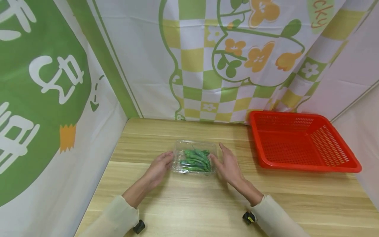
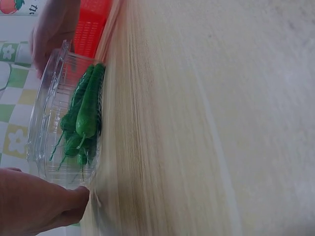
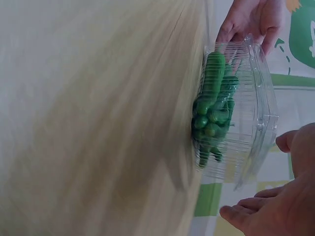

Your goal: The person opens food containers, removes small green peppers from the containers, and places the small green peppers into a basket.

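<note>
- Head: from above, facing forward and down, farthest back; clear box [image 1: 180,152] mid-frame.
- Left wrist: close, low over the table [image 2: 172,123], turned sideways; box at left.
- Right wrist: likewise close, sideways; box at right.
- Head and left wrist share the red basket [image 1: 308,167].

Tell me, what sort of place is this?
Probably a curtained-off booth, perhaps set up for tabletop work: printed sheets hang behind and beside a wood-grain table holding a clear box of green peppers.
</note>
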The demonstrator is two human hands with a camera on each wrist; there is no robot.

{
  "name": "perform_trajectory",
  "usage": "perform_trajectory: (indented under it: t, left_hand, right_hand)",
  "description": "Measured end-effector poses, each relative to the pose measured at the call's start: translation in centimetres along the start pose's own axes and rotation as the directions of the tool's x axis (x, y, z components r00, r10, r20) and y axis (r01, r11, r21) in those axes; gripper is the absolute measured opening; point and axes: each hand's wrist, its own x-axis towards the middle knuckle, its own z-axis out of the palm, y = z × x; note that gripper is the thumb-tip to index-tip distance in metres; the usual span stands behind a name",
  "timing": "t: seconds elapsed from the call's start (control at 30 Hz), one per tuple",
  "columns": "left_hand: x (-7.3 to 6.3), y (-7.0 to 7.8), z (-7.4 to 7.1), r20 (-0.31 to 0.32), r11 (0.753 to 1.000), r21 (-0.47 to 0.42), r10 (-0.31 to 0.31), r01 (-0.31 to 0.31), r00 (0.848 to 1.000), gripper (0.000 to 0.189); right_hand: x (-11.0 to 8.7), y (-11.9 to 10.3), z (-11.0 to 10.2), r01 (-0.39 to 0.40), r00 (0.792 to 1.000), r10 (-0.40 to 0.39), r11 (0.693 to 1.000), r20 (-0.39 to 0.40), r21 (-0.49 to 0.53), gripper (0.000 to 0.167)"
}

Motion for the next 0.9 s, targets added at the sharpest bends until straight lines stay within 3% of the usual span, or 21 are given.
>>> perform_trajectory:
  t: [0.13, 0.23, 0.43, 0.6, 0.9]
  left_hand:
    - [-0.3, -0.1, -0.3, -0.021, 1.0, -0.023, 0.005, -0.005, 1.0, 0.057]
    - [-0.6, -0.1, -0.5, -0.026, 0.999, -0.035, 0.008, -0.009, 1.0, 0.056]
    - [-1.1, -0.2, -1.0, -0.055, 0.999, -0.046, -0.024, 0.022, 0.998, 0.044]
    - [-1.9, -0.3, -1.5, -0.031, 0.998, -0.024, -0.056, 0.055, 0.998, 0.041]
    - [-2.5, -0.3, -1.8, -0.016, 0.993, -0.012, -0.118, 0.118, 0.993, 0.039]
  right_hand:
    - [0.0, -0.2, -0.1, 0.15, 0.987, -0.156, 0.977, -0.026, -0.152, 0.068]
    - [0.0, -0.5, -0.2, 0.267, 0.958, -0.284, 0.934, -0.04, -0.235, 0.062]
    - [0.2, -1.3, -0.6, 0.436, 0.881, -0.472, 0.83, -0.021, -0.348, 0.047]
    - [0.3, -2.8, -0.7, 0.536, 0.826, -0.56, 0.749, 0.06, -0.39, 0.035]
    - [0.6, -5.0, 0.5, 0.692, 0.691, -0.698, 0.565, 0.188, -0.448, 0.023]
